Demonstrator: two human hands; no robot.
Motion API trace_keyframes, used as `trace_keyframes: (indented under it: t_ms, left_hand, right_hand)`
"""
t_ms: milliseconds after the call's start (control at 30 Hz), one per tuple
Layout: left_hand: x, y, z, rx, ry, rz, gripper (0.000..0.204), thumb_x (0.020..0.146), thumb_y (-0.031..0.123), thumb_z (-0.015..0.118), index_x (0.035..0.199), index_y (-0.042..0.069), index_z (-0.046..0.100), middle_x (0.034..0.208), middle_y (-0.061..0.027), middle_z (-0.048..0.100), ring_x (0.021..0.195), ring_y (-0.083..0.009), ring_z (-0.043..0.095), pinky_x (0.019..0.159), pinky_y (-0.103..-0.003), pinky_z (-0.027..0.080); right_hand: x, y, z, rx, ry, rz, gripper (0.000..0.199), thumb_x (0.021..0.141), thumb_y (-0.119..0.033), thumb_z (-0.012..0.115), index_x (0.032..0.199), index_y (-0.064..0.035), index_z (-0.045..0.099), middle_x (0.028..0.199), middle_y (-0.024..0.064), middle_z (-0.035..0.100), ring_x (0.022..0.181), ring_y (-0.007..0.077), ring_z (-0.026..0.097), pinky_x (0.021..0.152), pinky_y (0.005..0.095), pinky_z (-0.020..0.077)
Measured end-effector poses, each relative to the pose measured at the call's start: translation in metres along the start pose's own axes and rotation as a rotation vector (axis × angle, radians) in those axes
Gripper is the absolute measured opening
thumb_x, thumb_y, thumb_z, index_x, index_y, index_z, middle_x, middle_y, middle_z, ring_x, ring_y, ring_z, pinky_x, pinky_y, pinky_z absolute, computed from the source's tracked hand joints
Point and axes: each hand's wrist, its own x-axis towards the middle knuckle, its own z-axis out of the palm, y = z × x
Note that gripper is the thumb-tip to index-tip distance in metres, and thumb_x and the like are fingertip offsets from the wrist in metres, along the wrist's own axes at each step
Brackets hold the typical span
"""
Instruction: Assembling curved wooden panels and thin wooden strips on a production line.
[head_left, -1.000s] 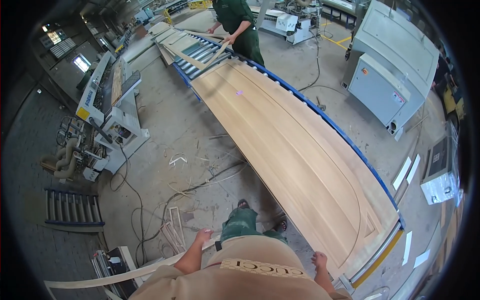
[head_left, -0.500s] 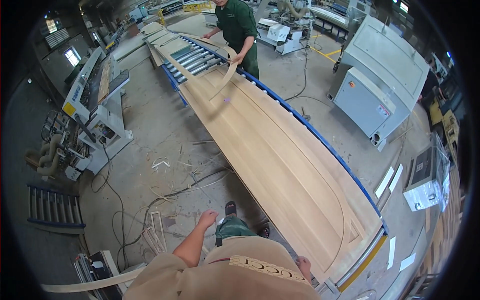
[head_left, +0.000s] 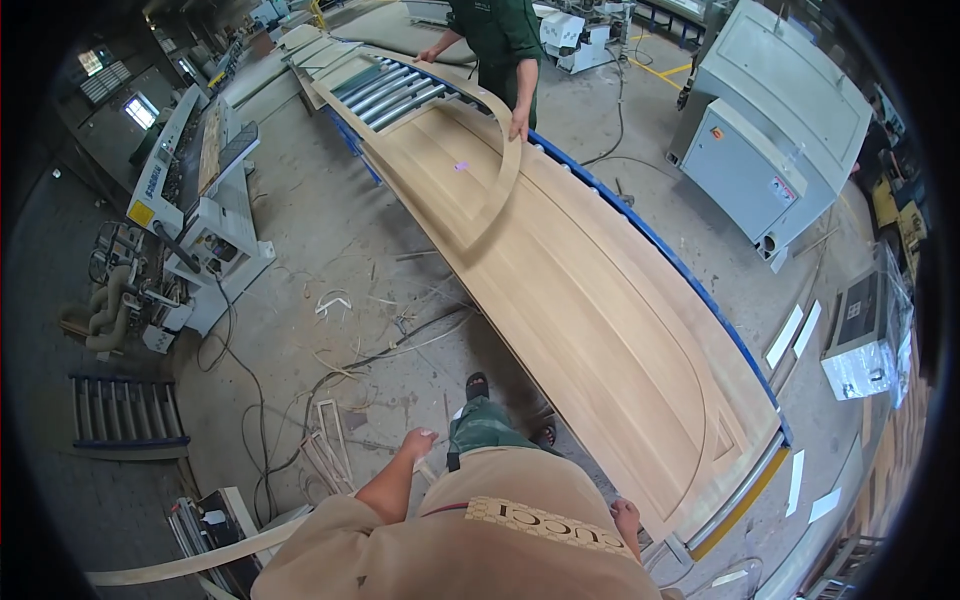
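A long pale wooden panel [head_left: 570,330] with a raised, arched pattern lies on a roller conveyor [head_left: 405,95] and stretches away from me. My left hand [head_left: 419,442] hangs left of the panel, fingers loosely curled, with nothing visible in it. Close beside the panel's near end is my right hand [head_left: 625,515], its fingers curled and no object showing in it. At the far end, a co-worker in dark green [head_left: 497,45] has both hands on a thin curved wooden frame [head_left: 508,165]. Its bent end reaches over the panel.
A grey machine cabinet [head_left: 745,160] stands right of the conveyor. Left are a long machine [head_left: 205,200], cables [head_left: 265,430] and scraps on the floor. A curved wooden strip [head_left: 200,568] runs behind my left arm. A wrapped box [head_left: 862,330] sits at right.
The co-worker has brought the curved frame toward me and to the right over the panel. My view has shifted slightly; my hands keep nearly the same places beside the panel.
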Motion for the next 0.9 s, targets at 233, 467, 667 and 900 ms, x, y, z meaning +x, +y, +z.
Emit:
trace_keyframes:
  t_ms: [233, 467, 667, 900]
  left_hand:
    - [-0.007, 0.015, -0.004, -0.080, 0.098, 0.018, 0.034, 0.090, 0.032, 0.071, 0.101, 0.000, 0.071, 0.087, -0.0125, 0.073, 0.077, -0.0225, 0.066, 0.072, -0.039, 0.052]
    - [-0.022, 0.055, -0.007, -0.149, 0.073, 0.105, 0.031, 0.093, 0.031, 0.069, 0.103, 0.001, 0.071, 0.084, -0.0090, 0.069, 0.074, -0.0191, 0.062, 0.068, -0.037, 0.051]
    - [-0.031, 0.054, -0.005, -0.133, 0.027, 0.044, 0.030, 0.094, 0.028, 0.069, 0.106, 0.000, 0.071, 0.091, -0.0094, 0.071, 0.079, -0.0191, 0.065, 0.070, -0.036, 0.053]
    - [-0.037, 0.042, -0.005, -0.156, 0.059, -0.004, 0.030, 0.094, 0.027, 0.069, 0.108, -0.001, 0.071, 0.096, -0.0112, 0.073, 0.084, -0.0210, 0.067, 0.072, -0.037, 0.055]
  right_hand:
    - [-0.008, -0.018, 0.026, -0.205, -0.043, -0.109, 0.023, 0.098, -0.026, 0.063, 0.104, -0.0044, 0.068, 0.090, 0.0064, 0.069, 0.072, 0.0167, 0.066, 0.058, 0.0304, 0.0508]
    - [0.017, -0.019, 0.025, -0.010, 0.018, -0.054, 0.026, 0.098, -0.028, 0.065, 0.108, -0.0045, 0.068, 0.090, 0.0049, 0.069, 0.071, 0.0140, 0.064, 0.059, 0.0287, 0.0500]
    - [0.019, -0.015, 0.017, -0.013, 0.017, -0.028, 0.028, 0.097, -0.029, 0.065, 0.112, -0.0059, 0.067, 0.093, 0.0057, 0.069, 0.074, 0.0162, 0.066, 0.060, 0.0303, 0.0490]
    - [0.009, -0.011, 0.021, -0.116, 0.023, 0.000, 0.029, 0.096, -0.029, 0.064, 0.112, -0.0053, 0.068, 0.094, 0.0058, 0.070, 0.076, 0.0165, 0.068, 0.062, 0.0308, 0.0517]
